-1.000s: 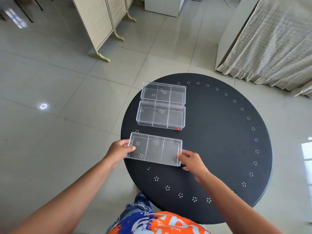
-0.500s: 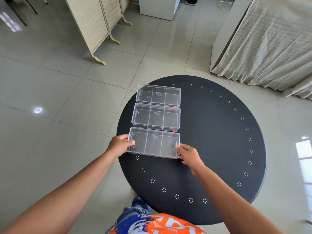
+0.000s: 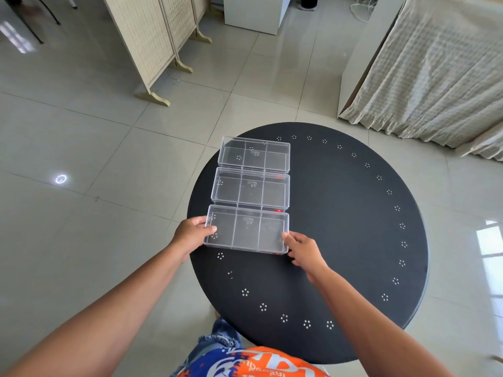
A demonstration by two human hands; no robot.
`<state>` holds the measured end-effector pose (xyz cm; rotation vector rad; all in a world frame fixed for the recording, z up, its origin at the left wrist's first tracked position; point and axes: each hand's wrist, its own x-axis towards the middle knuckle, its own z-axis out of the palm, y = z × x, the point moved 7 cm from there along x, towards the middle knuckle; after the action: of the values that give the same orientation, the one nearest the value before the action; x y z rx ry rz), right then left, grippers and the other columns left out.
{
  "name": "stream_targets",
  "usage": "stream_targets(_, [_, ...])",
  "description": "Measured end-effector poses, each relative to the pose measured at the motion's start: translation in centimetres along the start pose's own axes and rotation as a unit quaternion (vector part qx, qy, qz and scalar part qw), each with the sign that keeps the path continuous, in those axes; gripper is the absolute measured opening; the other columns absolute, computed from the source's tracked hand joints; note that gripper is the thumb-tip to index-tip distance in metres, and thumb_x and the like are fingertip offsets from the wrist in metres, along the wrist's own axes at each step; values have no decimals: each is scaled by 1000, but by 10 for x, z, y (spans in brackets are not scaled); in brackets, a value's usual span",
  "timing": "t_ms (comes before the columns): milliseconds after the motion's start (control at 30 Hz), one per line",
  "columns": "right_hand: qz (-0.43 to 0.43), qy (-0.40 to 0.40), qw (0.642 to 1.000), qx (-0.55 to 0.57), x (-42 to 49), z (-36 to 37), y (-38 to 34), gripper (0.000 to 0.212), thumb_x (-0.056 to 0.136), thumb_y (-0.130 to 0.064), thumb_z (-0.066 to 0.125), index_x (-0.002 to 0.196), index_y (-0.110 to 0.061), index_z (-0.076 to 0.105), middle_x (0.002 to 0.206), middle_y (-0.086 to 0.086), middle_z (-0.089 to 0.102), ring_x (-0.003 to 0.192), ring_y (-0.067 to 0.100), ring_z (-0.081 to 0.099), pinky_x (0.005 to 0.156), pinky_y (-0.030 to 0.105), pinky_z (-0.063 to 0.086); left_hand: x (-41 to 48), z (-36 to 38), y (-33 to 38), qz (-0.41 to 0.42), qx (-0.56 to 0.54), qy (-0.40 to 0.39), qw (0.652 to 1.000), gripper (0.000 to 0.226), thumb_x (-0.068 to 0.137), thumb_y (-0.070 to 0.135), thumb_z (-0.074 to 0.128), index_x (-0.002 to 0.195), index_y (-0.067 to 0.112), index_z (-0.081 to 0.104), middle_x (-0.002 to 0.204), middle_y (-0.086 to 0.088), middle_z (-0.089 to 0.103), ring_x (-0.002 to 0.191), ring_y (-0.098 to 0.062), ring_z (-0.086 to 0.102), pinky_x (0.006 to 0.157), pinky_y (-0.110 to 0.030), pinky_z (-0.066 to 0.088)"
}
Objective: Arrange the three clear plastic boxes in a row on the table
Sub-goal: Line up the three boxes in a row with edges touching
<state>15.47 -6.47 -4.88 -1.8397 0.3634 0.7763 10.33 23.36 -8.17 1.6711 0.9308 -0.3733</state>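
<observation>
Three clear plastic boxes with inner dividers lie in a line running away from me on the left part of a round black table (image 3: 340, 227). The far box (image 3: 254, 153) and the middle box (image 3: 250, 190) touch edge to edge. The near box (image 3: 246, 229) sits flush against the middle one. My left hand (image 3: 192, 234) grips the near box's left end, thumb on its top. My right hand (image 3: 302, 248) holds its right end at the near corner.
The table has a ring of small white flower marks near its rim. On the tiled floor beyond stand a folding wicker screen (image 3: 152, 36) at the back left, a white cabinet (image 3: 255, 12) and a cloth-draped piece of furniture (image 3: 435, 66) at the back right.
Both hands have slid the near box away from me until it meets the middle box, closing the gap seen a second ago. The other two boxes stayed in place.
</observation>
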Motion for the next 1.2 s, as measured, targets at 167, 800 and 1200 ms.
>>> stream_targets(167, [-2, -2, 1000, 0, -1, 1, -2, 23, 100, -32, 53, 81, -35, 66, 75, -13, 63, 70, 12, 48, 79, 28, 44, 0, 0, 0, 2, 1, 5, 1000, 56, 81, 19, 74, 134, 14, 57, 124, -10, 67, 113, -25, 65, 97, -43, 53])
stream_targets(800, [-8, -4, 1000, 10, -6, 1, -7, 26, 101, -33, 51, 80, -36, 64, 76, -17, 62, 69, 4, 51, 72, 24, 44, -1, 3, 8, 14, 8, 16, 1000, 52, 84, 14, 71, 134, 10, 56, 117, -9, 66, 103, -22, 63, 101, -42, 50])
stream_targets(1200, [-1, -4, 1000, 17, -6, 1, -6, 24, 101, -35, 51, 80, -38, 61, 82, -15, 63, 73, 6, 53, 76, 26, 46, -2, 4, 8, 15, 2, 6, 1000, 51, 84, 14, 71, 133, 9, 57, 120, -11, 69, 103, -22, 65, 99, -40, 51])
